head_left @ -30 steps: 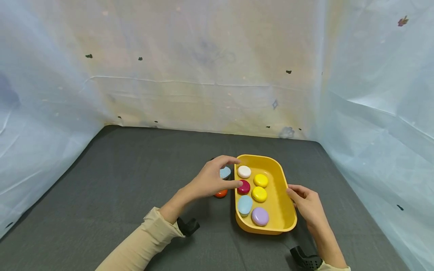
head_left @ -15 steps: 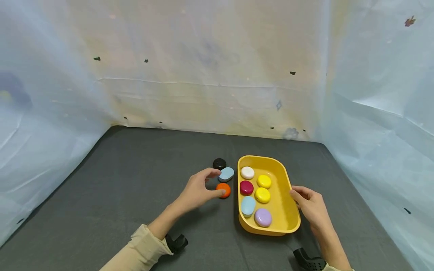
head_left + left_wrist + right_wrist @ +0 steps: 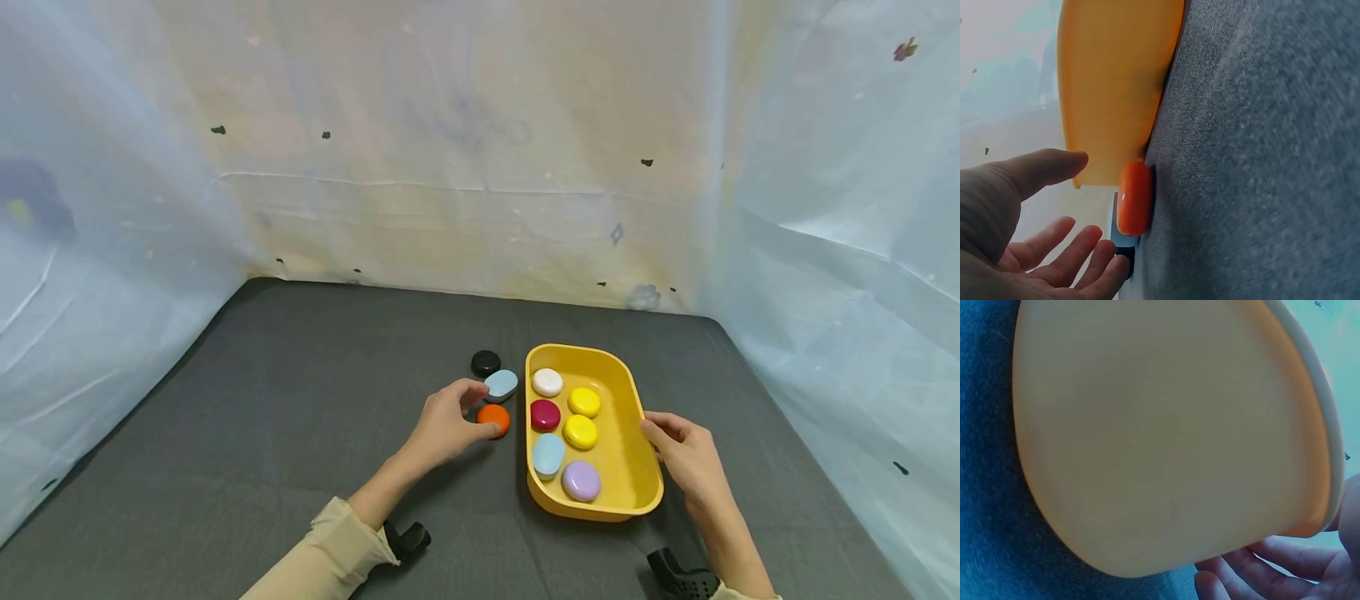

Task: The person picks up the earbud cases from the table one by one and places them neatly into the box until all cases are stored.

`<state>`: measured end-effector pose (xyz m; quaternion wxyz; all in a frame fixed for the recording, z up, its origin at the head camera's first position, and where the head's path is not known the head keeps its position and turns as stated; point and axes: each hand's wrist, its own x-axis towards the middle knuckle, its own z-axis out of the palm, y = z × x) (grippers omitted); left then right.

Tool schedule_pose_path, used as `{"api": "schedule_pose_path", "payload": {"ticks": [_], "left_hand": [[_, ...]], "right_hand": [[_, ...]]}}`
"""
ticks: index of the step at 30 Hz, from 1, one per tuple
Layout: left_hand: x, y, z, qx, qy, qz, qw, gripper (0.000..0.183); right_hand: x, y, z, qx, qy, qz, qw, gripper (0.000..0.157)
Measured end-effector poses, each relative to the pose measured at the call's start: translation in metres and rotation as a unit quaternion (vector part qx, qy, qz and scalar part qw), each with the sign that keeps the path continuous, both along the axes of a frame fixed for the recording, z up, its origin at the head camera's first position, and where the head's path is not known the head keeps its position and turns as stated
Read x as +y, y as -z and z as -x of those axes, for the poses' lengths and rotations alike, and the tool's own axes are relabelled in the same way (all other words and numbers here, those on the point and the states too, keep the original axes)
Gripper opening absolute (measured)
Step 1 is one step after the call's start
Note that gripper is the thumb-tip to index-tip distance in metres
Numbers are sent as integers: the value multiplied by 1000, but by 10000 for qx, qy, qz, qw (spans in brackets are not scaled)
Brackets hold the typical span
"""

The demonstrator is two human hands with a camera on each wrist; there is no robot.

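An orange rounded disc (image 3: 493, 421) lies on the dark cloth, left of a yellow tray (image 3: 621, 454). My left hand (image 3: 441, 427) is around the disc's near-left side, thumb and fingers apart. The left wrist view shows a gap between those spread fingers and the orange disc (image 3: 1135, 200). Just behind the disc are a light blue oval piece (image 3: 501, 383) and a black disc (image 3: 485, 362). My right hand (image 3: 692, 460) grips the tray's right rim, thumb on top. In the right wrist view its fingers curl under the outer wall of the tray (image 3: 1172, 437).
Inside the tray sit a white disc (image 3: 547, 382), a crimson disc (image 3: 544, 415), two yellow discs (image 3: 582, 417), a light blue oval (image 3: 548, 455) and a lavender disc (image 3: 581, 481). Pale plastic sheeting (image 3: 450, 150) encloses the cloth-covered surface (image 3: 300, 400) at the back and sides.
My left hand has moved from over the tray's left rim leftward and down to the orange disc. My right hand has kept its grip on the tray.
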<state>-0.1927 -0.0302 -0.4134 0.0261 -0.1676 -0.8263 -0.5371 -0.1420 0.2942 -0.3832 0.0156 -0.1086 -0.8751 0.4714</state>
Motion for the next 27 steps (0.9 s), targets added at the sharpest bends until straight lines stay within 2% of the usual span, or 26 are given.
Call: {"api": "schedule_pose_path", "payload": {"ticks": [11,27], "left_hand": [[4,7,7,-23,-88,220,9997,46],[3,11,6,-151,157,732,9971,54]], "right_hand": [[2,1,1,-149,12,20,9999,47],[2,-1,5,-234,39,82,9997,47]]}}
